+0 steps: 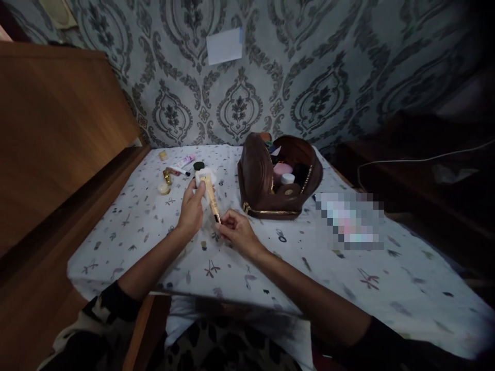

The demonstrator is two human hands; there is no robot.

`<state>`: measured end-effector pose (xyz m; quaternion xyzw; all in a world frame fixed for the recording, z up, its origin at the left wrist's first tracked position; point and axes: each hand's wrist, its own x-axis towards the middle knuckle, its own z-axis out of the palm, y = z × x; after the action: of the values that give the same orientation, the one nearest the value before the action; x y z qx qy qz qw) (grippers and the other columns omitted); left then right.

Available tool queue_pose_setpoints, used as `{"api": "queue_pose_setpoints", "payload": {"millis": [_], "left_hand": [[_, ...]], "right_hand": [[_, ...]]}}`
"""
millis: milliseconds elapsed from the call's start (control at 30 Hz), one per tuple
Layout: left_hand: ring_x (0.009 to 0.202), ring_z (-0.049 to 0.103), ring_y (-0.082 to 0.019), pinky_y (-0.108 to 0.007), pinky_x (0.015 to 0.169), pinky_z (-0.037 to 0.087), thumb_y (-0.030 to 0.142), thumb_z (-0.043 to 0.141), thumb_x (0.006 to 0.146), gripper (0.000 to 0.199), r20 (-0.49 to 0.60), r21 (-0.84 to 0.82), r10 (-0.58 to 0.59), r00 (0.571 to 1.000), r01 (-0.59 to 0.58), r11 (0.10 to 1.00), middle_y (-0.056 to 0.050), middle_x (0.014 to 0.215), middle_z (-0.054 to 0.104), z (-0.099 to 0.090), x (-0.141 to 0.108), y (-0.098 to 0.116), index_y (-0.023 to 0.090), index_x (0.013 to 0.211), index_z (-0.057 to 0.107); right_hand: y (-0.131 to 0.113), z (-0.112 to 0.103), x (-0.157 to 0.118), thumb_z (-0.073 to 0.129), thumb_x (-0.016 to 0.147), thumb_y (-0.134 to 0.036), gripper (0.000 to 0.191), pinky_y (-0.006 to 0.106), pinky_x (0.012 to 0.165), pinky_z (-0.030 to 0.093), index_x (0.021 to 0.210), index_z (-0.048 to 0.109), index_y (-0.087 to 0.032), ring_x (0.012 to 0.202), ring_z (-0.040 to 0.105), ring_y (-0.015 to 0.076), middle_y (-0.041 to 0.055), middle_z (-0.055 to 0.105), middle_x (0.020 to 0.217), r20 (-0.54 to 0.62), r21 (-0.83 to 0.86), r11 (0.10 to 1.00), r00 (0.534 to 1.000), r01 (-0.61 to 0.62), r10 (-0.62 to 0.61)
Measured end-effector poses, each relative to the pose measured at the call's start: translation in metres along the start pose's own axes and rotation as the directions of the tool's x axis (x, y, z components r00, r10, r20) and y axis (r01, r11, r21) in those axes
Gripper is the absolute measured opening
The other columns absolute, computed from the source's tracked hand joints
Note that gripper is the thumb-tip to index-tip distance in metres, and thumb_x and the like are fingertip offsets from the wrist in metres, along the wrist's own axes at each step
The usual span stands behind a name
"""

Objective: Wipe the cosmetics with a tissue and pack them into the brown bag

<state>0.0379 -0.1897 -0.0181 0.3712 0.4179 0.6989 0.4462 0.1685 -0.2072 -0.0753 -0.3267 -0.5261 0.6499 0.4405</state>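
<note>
A gold tube (pixel 211 194) with a dark cap slants between my two hands above the patterned cloth. My left hand (pixel 192 207) is closed round its upper end, together with a white wipe or pad (pixel 204 173) behind the tube. The fingertips of my right hand (pixel 237 232) pinch the tube's dark capped end. Just beyond my left hand, a dark round lid or jar (pixel 198 166) stands on the cloth. To the right, a brown cosmetic bag (pixel 257 178) stands unzipped, with a white-lidded jar (pixel 287 179) and a pink item (pixel 282 170) inside.
Small tubes (pixel 184 161), a gold item (pixel 167 176) and a small cream jar (pixel 164 189) lie at the table's back left. A blurred-out object (pixel 351 219) is right of the bag. Wooden furniture (pixel 65 129) borders the left side; a patterned wall rises behind.
</note>
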Motion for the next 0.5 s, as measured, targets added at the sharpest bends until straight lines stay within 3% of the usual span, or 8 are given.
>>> {"api": "queue_pose_setpoints", "payload": {"millis": [167, 300, 400, 500], "left_hand": [[0.06, 0.063, -0.012, -0.021, 0.057, 0.05, 0.047, 0.084, 0.065, 0.042, 0.163, -0.031, -0.158, 0.974, 0.165, 0.986, 0.002, 0.068, 0.064, 0.003, -0.015, 0.003, 0.017, 0.086, 0.063], [0.041, 0.051, -0.008, -0.019, 0.038, 0.04, 0.051, 0.085, 0.062, 0.052, 0.236, 0.055, -0.26, 0.936, 0.255, 0.965, 0.006, 0.059, 0.058, 0.002, -0.033, -0.008, 0.017, 0.093, 0.061], [0.037, 0.046, -0.007, -0.019, 0.033, 0.036, 0.052, 0.084, 0.063, 0.052, 0.24, 0.028, -0.268, 0.933, 0.269, 0.963, 0.007, 0.058, 0.056, 0.001, -0.035, -0.012, 0.018, 0.093, 0.06], [0.045, 0.052, -0.008, -0.019, 0.039, 0.041, 0.052, 0.085, 0.061, 0.05, 0.191, -0.014, -0.257, 0.947, 0.264, 0.964, 0.004, 0.064, 0.061, -0.001, -0.029, -0.012, 0.017, 0.089, 0.061]], "right_hand": [[-0.001, -0.001, 0.0, 0.08, 0.066, -0.042, 0.039, 0.019, 0.042, 0.036, 0.07, 0.047, -0.02, 0.047, 0.05, 0.0072, -0.0064, 0.056, 0.061, 0.032, 0.038, 0.999, 0.999, 0.003, -0.004], [-0.003, -0.001, 0.002, 0.083, 0.061, -0.036, 0.036, 0.019, 0.042, 0.037, 0.072, 0.053, -0.019, 0.051, 0.058, 0.01, -0.0046, 0.061, 0.064, -0.036, 0.096, 0.995, 0.999, -0.002, 0.005], [-0.008, -0.002, 0.001, 0.085, 0.058, -0.034, 0.036, 0.02, 0.044, 0.041, 0.078, 0.06, -0.018, 0.056, 0.064, 0.0128, -0.0019, 0.066, 0.069, -0.006, 0.166, 0.985, 0.998, -0.053, 0.055], [-0.012, -0.004, 0.001, 0.086, 0.06, -0.039, 0.04, 0.02, 0.047, 0.044, 0.087, 0.066, -0.017, 0.06, 0.066, 0.0123, 0.0008, 0.069, 0.08, 0.058, 0.27, 0.957, 0.994, -0.107, 0.095]]}}
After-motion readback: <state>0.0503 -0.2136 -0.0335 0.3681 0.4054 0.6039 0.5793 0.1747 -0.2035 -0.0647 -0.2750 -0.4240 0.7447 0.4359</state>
